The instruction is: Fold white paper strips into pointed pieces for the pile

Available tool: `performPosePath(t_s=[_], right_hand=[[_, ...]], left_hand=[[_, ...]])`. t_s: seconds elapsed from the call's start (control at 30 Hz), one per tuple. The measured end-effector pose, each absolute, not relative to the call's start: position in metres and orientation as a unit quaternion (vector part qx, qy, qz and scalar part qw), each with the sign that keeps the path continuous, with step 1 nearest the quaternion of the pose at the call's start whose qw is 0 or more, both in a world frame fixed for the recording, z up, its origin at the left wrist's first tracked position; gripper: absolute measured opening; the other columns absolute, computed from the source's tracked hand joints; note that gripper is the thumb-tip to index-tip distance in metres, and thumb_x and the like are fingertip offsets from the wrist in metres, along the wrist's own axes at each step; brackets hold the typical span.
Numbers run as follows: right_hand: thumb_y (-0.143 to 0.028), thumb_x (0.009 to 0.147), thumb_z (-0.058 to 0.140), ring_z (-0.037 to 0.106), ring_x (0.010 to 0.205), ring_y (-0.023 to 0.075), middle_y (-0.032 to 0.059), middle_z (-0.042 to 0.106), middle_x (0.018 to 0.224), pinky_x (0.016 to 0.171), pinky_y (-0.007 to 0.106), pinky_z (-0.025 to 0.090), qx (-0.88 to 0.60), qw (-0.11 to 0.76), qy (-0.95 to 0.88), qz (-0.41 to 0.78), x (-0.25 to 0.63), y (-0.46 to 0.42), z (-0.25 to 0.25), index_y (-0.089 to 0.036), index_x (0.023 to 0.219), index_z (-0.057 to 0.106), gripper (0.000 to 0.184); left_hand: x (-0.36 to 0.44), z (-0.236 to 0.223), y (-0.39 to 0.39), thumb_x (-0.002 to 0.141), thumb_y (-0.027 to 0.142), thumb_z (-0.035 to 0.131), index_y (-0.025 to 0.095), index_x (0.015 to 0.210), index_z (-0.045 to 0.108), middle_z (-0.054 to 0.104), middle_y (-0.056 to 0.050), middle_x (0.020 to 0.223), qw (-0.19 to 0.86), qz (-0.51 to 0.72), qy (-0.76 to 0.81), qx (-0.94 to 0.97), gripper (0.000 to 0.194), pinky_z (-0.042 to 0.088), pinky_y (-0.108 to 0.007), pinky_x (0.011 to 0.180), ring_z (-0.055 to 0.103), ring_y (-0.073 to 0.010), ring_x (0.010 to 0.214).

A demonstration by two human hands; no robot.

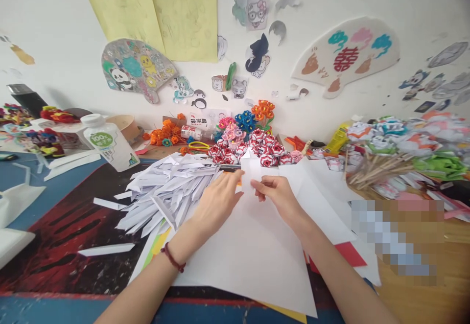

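Note:
My left hand (216, 200) and my right hand (278, 193) both pinch a small folded piece of white paper (251, 171), held just above large white sheets (257, 250) lying on the table. The left fingers grip its left edge, the right fingers its lower right edge. A pile of folded white paper strips (169, 192) lies right beside my left hand. A dark red cord bracelet sits on my left wrist.
Red-and-white paper flowers (257, 151) and coloured paper blooms (242, 121) stand behind the paper. A white bottle (108, 143) lies at the back left. Paper flowers on wooden sticks (389, 162) heap up on the right. Loose white strips (106, 249) lie on the dark mat.

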State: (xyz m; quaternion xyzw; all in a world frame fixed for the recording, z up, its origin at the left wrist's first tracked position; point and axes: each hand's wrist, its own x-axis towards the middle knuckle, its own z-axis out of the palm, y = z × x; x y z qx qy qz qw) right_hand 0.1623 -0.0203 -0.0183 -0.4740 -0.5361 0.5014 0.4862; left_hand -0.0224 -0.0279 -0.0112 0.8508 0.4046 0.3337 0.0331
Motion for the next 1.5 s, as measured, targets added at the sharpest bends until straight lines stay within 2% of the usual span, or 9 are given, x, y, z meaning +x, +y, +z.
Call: performPosePath(t_s=[0.13, 0.23, 0.37, 0.5, 0.67, 0.77, 0.87, 1.03, 1.5], right_hand=[[-0.053, 0.066, 0.072, 0.047, 0.046, 0.0114, 0.0017, 0.055, 0.049, 0.05, 0.028, 0.036, -0.481, 0.466, -0.541, 0.508, 0.166, -0.019, -0.017, -0.015, 0.049, 0.059, 0.044], [-0.057, 0.07, 0.067, 0.049, 0.047, 0.0123, 0.0034, 0.058, 0.052, 0.052, 0.029, 0.038, -0.465, 0.451, -0.56, 0.517, 0.167, -0.019, -0.016, -0.014, 0.052, 0.063, 0.047], [-0.058, 0.073, 0.064, 0.052, 0.049, 0.0129, 0.0039, 0.059, 0.052, 0.054, 0.029, 0.04, -0.446, 0.446, -0.576, 0.52, 0.166, -0.021, -0.015, -0.013, 0.056, 0.066, 0.048], [-0.053, 0.076, 0.064, 0.055, 0.052, 0.0139, 0.0049, 0.062, 0.054, 0.056, 0.029, 0.043, -0.435, 0.454, -0.584, 0.513, 0.164, -0.022, -0.014, -0.013, 0.061, 0.068, 0.043], [-0.045, 0.077, 0.067, 0.062, 0.059, 0.0157, 0.0075, 0.068, 0.066, 0.06, 0.029, 0.048, -0.425, 0.47, -0.577, 0.515, 0.161, -0.024, -0.015, -0.012, 0.07, 0.071, 0.034], [-0.041, 0.075, 0.07, 0.065, 0.063, 0.0175, 0.0075, 0.07, 0.073, 0.062, 0.03, 0.05, -0.414, 0.472, -0.565, 0.535, 0.16, -0.025, -0.017, -0.012, 0.078, 0.072, 0.029], [-0.038, 0.076, 0.07, 0.067, 0.065, 0.0181, 0.0071, 0.07, 0.074, 0.062, 0.03, 0.052, -0.4, 0.467, -0.568, 0.547, 0.159, -0.025, -0.018, -0.013, 0.08, 0.073, 0.026], [-0.037, 0.077, 0.07, 0.065, 0.06, 0.016, 0.0057, 0.068, 0.072, 0.06, 0.029, 0.05, -0.39, 0.457, -0.579, 0.551, 0.159, -0.024, -0.02, -0.013, 0.077, 0.072, 0.024], [-0.035, 0.076, 0.07, 0.06, 0.059, 0.0135, 0.0051, 0.066, 0.07, 0.057, 0.027, 0.049, -0.399, 0.451, -0.593, 0.534, 0.159, -0.028, -0.015, -0.012, 0.081, 0.071, 0.024]], left_hand=[[-0.033, -0.008, -0.026, 0.094, 0.012, 0.035, 0.019, 0.106, 0.055, 0.064, -0.006, 0.095, -0.159, 0.223, 0.294, 0.916, 0.025, 0.035, -0.031, 0.066, 0.054, -0.0182, 0.079], [-0.035, -0.008, -0.026, 0.095, 0.012, 0.034, 0.018, 0.097, 0.058, 0.063, -0.005, 0.09, -0.171, 0.212, 0.261, 0.926, 0.025, 0.033, -0.031, 0.065, 0.052, -0.0173, 0.076], [-0.03, -0.009, -0.025, 0.095, 0.016, 0.036, 0.02, 0.094, 0.06, 0.061, -0.005, 0.09, -0.051, 0.287, 0.308, 0.906, 0.024, 0.036, -0.029, 0.069, 0.05, -0.0165, 0.08], [-0.022, -0.011, -0.024, 0.089, 0.022, 0.052, 0.02, 0.095, 0.057, 0.057, -0.004, 0.093, 0.119, 0.4, 0.389, 0.822, 0.008, 0.04, -0.027, 0.075, 0.051, -0.0156, 0.086], [-0.017, -0.01, -0.022, 0.081, 0.026, 0.063, 0.02, 0.119, 0.039, 0.057, -0.001, 0.091, 0.253, 0.468, 0.459, 0.711, 0.046, 0.04, -0.024, 0.064, 0.048, -0.0116, 0.068], [-0.018, -0.007, -0.02, 0.084, 0.031, 0.057, 0.017, 0.1, 0.055, 0.061, -0.001, 0.083, 0.327, 0.423, 0.45, 0.715, 0.021, 0.039, -0.023, 0.061, 0.05, -0.0112, 0.066], [-0.018, -0.006, -0.02, 0.085, 0.034, 0.056, 0.015, 0.079, 0.061, 0.06, -0.001, 0.074, 0.342, 0.411, 0.454, 0.713, 0.019, 0.036, -0.022, 0.059, 0.05, -0.0112, 0.065], [-0.019, -0.011, -0.02, 0.08, 0.038, 0.062, 0.014, 0.069, 0.059, 0.054, 0.001, 0.064, 0.355, 0.444, 0.456, 0.685, 0.026, 0.033, -0.022, 0.055, 0.046, -0.0098, 0.059], [-0.021, -0.012, -0.019, 0.079, 0.044, 0.062, 0.014, 0.07, 0.058, 0.06, 0.0, 0.064, 0.393, 0.425, 0.442, 0.685, 0.032, 0.031, -0.021, 0.051, 0.048, -0.0094, 0.056]])
